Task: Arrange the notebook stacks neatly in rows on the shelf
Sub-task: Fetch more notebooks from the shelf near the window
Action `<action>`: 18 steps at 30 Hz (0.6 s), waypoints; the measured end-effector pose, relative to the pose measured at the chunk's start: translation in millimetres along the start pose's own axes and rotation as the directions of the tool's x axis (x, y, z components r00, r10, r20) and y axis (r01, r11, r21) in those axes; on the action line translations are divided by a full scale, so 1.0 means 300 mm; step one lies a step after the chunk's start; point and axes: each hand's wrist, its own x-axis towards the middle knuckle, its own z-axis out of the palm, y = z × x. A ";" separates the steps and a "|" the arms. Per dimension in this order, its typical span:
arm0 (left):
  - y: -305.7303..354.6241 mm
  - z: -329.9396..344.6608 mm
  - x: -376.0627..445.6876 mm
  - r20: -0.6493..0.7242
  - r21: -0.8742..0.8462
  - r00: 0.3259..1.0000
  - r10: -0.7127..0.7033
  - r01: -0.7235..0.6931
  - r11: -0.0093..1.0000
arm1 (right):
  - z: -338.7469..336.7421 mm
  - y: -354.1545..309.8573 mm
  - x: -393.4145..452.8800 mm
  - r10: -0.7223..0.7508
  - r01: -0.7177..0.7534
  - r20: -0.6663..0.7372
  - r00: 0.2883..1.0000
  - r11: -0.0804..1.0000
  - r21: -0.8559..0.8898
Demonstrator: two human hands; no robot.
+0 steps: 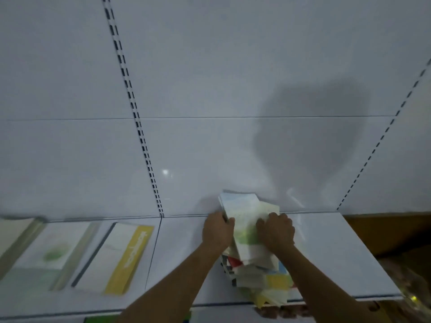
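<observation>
Left hand [218, 231] grips the left edge of an uneven notebook stack [250, 238], fingers curled around it; right hand [276, 230] presses on the stack's top right, fingers bent over the cover. The stack lies on the white shelf [326, 257], against the back panel [210, 89]. Farther left lie a green-printed notebook [50, 250] and a yellow-banded notebook [112, 257].

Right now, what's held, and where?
Both hands grip the notebook stack: left hand on its left edge, right hand on its right side.
</observation>
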 end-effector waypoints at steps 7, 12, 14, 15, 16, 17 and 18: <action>0.003 -0.045 -0.089 -0.043 -0.503 0.993 -0.111 0.075 0.861 | -0.053 -0.096 0.001 -0.089 0.068 0.018 0.996 0.864 0.499; -0.132 -0.270 -0.181 -0.206 -0.656 0.945 -0.255 0.060 0.752 | -0.018 -0.373 -0.095 -0.337 0.275 0.019 0.941 0.796 0.540; -0.210 -0.391 -0.263 -0.304 -0.672 0.902 -0.307 0.025 0.740 | 0.025 -0.506 -0.185 -0.446 0.353 0.044 0.894 0.760 0.546; -0.249 -0.456 -0.311 -0.357 -0.674 0.871 -0.337 0.010 0.739 | 0.049 -0.574 -0.244 -0.502 0.366 0.090 0.860 0.730 0.577; -0.290 -0.521 -0.363 -0.409 -0.673 0.835 -0.369 -0.002 0.740 | 0.074 -0.639 -0.311 -0.557 0.365 0.144 0.818 0.696 0.618; -0.329 -0.584 -0.418 -0.459 -0.665 0.795 -0.397 -0.011 0.747 | 0.099 -0.700 -0.381 -0.606 0.361 0.191 0.772 0.666 0.653; -0.368 -0.643 -0.477 -0.506 -0.654 0.753 -0.420 -0.017 0.756 | 0.123 -0.758 -0.455 -0.651 0.364 0.222 0.726 0.637 0.680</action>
